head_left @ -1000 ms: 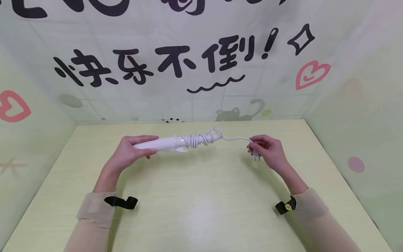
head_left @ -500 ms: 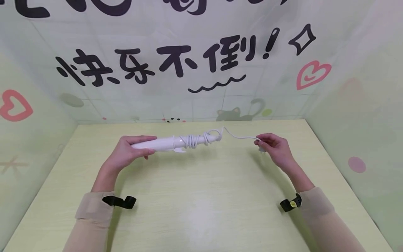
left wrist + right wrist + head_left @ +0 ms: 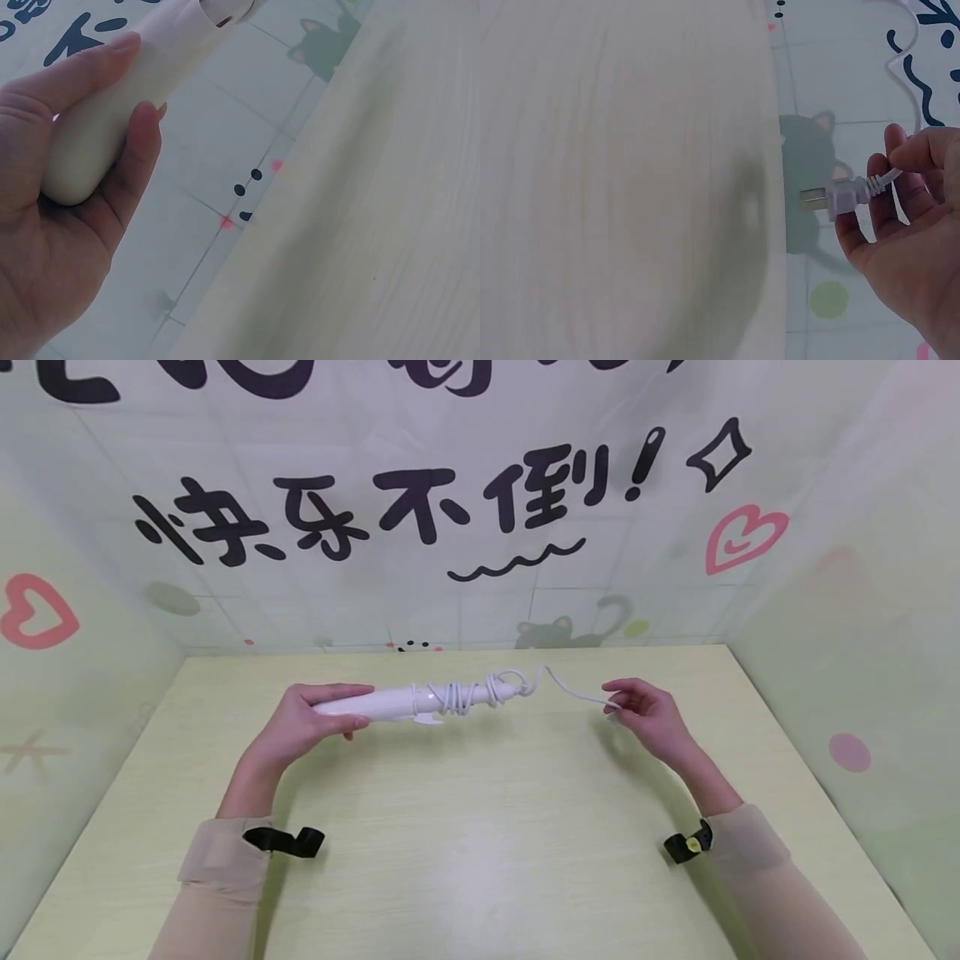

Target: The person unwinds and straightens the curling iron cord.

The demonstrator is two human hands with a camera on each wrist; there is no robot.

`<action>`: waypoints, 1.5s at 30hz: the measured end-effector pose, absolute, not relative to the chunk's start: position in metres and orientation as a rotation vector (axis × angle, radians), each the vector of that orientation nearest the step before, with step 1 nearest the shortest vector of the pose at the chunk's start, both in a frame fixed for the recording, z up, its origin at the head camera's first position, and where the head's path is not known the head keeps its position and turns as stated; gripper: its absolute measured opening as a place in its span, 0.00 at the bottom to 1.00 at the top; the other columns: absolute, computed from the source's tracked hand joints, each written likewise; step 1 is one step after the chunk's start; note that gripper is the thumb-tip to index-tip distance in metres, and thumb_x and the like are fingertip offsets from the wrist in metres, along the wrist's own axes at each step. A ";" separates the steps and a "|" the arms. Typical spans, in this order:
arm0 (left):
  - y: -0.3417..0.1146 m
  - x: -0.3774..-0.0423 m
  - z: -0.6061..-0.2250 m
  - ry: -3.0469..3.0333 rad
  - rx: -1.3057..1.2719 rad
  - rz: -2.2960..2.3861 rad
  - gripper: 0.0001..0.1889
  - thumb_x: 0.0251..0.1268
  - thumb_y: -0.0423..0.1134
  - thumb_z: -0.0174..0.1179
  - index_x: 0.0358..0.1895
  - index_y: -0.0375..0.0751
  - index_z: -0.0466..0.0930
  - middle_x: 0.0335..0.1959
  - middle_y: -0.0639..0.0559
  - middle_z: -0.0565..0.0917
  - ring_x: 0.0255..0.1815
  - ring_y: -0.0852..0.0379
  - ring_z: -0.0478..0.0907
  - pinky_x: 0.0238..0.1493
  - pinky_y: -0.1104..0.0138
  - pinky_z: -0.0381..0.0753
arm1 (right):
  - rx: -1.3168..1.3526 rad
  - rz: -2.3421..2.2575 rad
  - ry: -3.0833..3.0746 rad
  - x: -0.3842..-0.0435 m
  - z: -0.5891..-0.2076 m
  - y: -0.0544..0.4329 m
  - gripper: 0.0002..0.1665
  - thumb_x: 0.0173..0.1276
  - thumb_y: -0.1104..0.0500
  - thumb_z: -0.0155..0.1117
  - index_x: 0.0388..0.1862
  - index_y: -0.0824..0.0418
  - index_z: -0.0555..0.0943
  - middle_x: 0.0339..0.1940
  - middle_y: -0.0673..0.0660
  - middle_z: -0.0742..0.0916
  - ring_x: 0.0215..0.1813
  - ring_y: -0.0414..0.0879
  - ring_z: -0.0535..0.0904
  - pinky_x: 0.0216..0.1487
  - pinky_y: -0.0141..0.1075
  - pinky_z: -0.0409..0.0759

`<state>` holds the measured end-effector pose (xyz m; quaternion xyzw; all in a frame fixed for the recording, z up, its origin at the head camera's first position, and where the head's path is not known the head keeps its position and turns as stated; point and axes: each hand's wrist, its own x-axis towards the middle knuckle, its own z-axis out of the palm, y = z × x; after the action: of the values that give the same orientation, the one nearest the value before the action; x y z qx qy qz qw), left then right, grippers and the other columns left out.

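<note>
White wand (image 3: pixel 393 702) in left hand (image 3: pixel 296 722)

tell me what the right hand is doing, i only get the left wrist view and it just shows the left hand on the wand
Observer: The right hand pinches the cord just behind the plug.
Operator: ok and where's the rest of the cord
Observer: Much of it is wound around the narrower part of the wand.
Operator: is the bit between the wand and the right hand tight
Observer: No, it runs in a loose curve.
</note>
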<state>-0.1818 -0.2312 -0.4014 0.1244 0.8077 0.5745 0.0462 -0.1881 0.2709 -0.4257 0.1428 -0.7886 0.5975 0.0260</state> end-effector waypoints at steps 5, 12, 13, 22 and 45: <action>-0.231 -0.181 -0.402 2.458 0.379 1.744 0.25 0.59 0.33 0.76 0.60 0.30 0.83 0.61 0.34 0.80 0.28 0.49 0.84 0.42 0.65 0.78 | 0.515 1.895 -2.501 -0.188 -0.430 0.271 0.23 0.68 0.79 0.57 0.62 0.80 0.74 0.41 0.63 0.85 0.45 0.43 0.85 0.48 0.27 0.81; -0.231 -0.180 -0.400 2.456 0.388 1.733 0.25 0.59 0.32 0.75 0.60 0.28 0.82 0.63 0.33 0.78 0.28 0.49 0.84 0.41 0.65 0.80 | 0.653 1.895 -2.465 -0.189 -0.426 0.262 0.23 0.70 0.75 0.59 0.63 0.82 0.71 0.48 0.67 0.84 0.52 0.45 0.84 0.54 0.28 0.81; -0.231 -0.180 -0.400 2.457 0.390 1.733 0.25 0.59 0.31 0.75 0.60 0.28 0.82 0.63 0.33 0.78 0.28 0.49 0.84 0.40 0.65 0.80 | 0.677 1.860 -2.476 -0.190 -0.424 0.260 0.23 0.71 0.75 0.60 0.63 0.81 0.72 0.50 0.69 0.84 0.53 0.46 0.84 0.56 0.28 0.80; -0.229 -0.180 -0.401 2.403 0.458 1.794 0.23 0.57 0.27 0.74 0.58 0.28 0.83 0.58 0.39 0.82 0.26 0.49 0.84 0.35 0.62 0.86 | 0.981 1.261 -2.401 -0.200 -0.405 0.221 0.41 0.58 0.70 0.78 0.69 0.70 0.72 0.64 0.68 0.79 0.63 0.62 0.76 0.63 0.57 0.75; -0.234 -0.177 -0.400 2.384 0.498 1.826 0.22 0.55 0.25 0.74 0.56 0.31 0.85 0.51 0.52 0.86 0.28 0.49 0.85 0.32 0.58 0.87 | 1.129 0.969 -2.345 -0.204 -0.408 0.197 0.09 0.62 0.72 0.74 0.39 0.62 0.88 0.31 0.51 0.84 0.38 0.49 0.74 0.35 0.37 0.71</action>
<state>-0.1773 -0.2335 -0.4002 0.1635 0.7821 0.5993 0.0488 -0.2043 0.1968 -0.4083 0.3997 -0.8304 0.3432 0.1810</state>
